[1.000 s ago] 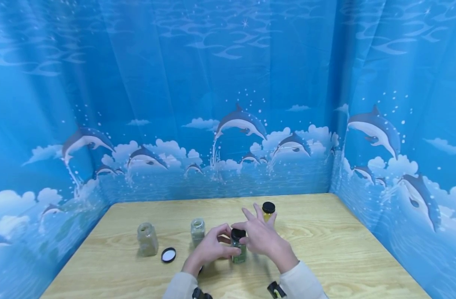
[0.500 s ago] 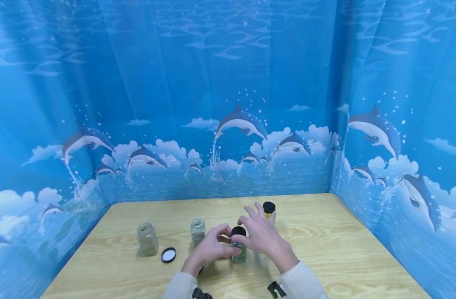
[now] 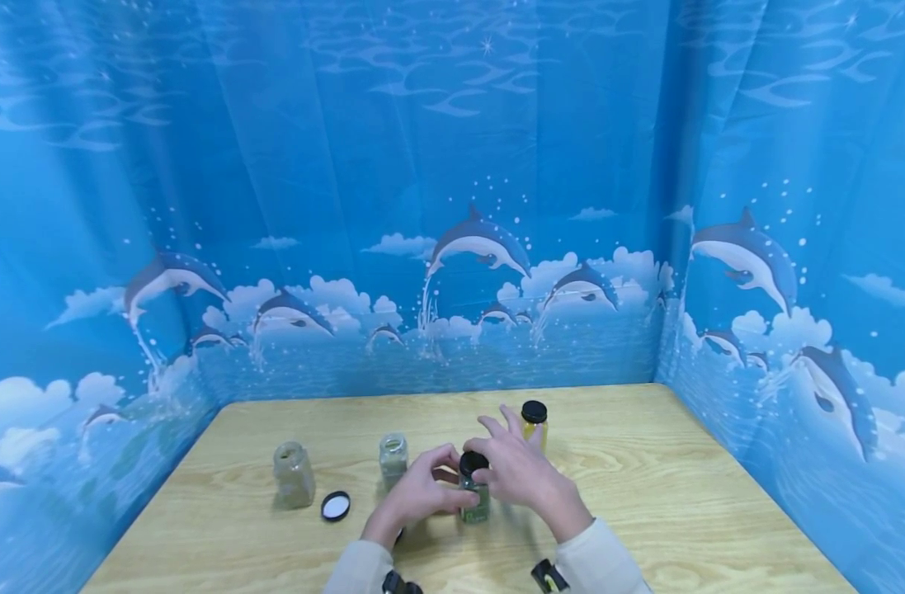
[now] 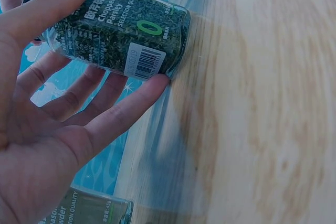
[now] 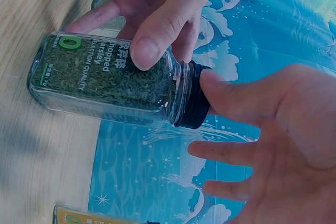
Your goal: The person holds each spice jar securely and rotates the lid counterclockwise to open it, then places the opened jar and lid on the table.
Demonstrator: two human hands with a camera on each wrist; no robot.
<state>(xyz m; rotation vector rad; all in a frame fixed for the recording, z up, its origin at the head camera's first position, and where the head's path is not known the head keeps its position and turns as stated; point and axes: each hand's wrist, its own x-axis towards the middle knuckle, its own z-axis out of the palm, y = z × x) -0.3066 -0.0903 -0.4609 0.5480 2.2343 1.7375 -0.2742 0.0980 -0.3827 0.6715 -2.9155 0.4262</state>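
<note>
Parsley jar [image 5: 89,85], between left fingers [image 4: 123,111]; lid [image 5: 193,100], against right thumb [image 5: 236,98]

Fingers [image 4: 125,110] hold the parsley jar [image 4: 118,32].

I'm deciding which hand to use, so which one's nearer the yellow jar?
Right. The right hand is just in front of the yellow jar; the left hand is farther left, holding the parsley jar.

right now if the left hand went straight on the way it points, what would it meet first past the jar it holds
Probably the right hand, pinching the black lid of the parsley jar, though depth is hard to judge.
</note>
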